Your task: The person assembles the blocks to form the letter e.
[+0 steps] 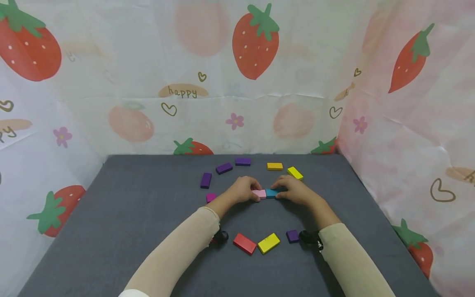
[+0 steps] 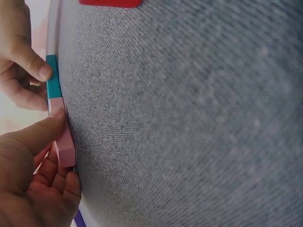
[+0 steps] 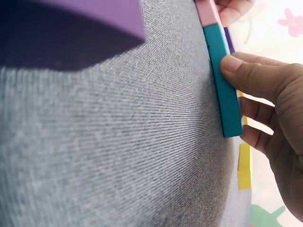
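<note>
In the middle of the grey table, my left hand [image 1: 242,190] pinches a pink block [image 1: 261,194] between thumb and fingers. My right hand [image 1: 295,191] grips a teal block [image 1: 271,193] the same way. The two blocks stand end to end in one line, their short ends meeting, as the left wrist view shows with the pink block [image 2: 66,144] nearer and the teal block [image 2: 53,80] beyond. From the right wrist, the thumb lies on the long side of the teal block [image 3: 224,90]. My fingers cover part of each block.
Purple blocks [image 1: 224,168], a magenta block [image 1: 210,198], an orange-yellow block [image 1: 275,166] and a yellow block [image 1: 295,173] curve around the far side. Nearer lie a red block [image 1: 245,243], another yellow block [image 1: 269,243] and a purple block [image 1: 292,236]. A strawberry-print curtain [image 1: 208,62] encloses the table.
</note>
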Demonstrator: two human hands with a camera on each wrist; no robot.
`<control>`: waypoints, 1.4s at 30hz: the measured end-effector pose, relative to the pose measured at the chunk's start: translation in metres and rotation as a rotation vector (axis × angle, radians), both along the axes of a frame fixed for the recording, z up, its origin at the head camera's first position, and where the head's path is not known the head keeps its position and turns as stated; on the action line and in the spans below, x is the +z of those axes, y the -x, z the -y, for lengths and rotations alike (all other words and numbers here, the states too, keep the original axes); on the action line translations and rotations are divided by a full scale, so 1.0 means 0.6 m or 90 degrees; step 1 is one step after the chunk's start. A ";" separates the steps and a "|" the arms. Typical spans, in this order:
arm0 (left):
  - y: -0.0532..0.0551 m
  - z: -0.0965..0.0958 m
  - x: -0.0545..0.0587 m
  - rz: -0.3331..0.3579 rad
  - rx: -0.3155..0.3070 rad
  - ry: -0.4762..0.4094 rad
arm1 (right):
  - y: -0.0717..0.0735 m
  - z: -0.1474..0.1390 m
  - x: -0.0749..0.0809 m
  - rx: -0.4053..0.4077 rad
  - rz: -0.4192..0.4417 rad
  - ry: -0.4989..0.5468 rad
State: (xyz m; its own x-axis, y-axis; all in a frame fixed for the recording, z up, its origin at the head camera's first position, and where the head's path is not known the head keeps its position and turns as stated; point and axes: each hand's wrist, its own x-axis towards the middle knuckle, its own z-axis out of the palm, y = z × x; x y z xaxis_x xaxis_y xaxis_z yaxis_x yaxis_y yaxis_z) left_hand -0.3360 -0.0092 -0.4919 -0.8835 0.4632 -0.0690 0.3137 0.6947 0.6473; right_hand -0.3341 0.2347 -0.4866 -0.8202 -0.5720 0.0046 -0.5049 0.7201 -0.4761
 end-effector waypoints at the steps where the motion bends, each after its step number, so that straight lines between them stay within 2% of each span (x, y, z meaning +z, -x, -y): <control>1: -0.001 -0.001 0.000 0.001 0.001 0.000 | 0.000 0.000 0.000 -0.003 0.004 0.002; 11: -0.001 -0.003 0.001 0.009 0.006 -0.009 | 0.002 0.001 -0.003 -0.008 0.009 0.009; 18: 0.005 -0.005 0.002 0.017 -0.036 0.002 | 0.004 -0.003 -0.007 -0.015 0.022 0.013; 27: 0.016 -0.025 0.004 -0.021 -0.065 0.022 | 0.004 -0.017 -0.005 -0.041 0.012 0.041; 35: 0.013 -0.045 -0.004 -0.049 -0.055 0.038 | 0.005 -0.037 0.004 -0.081 -0.008 0.060; 42: 0.007 -0.054 -0.004 -0.061 -0.046 0.053 | 0.000 -0.063 0.006 -0.126 -0.035 0.062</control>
State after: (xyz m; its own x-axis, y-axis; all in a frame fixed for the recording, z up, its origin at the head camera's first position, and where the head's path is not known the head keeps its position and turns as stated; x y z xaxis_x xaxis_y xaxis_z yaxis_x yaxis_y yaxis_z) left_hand -0.3402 0.0232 -0.4945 -0.8526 0.5219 -0.0275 0.4219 0.7183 0.5533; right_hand -0.3341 0.2723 -0.4832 -0.9135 -0.3945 0.0992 -0.3849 0.7596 -0.5243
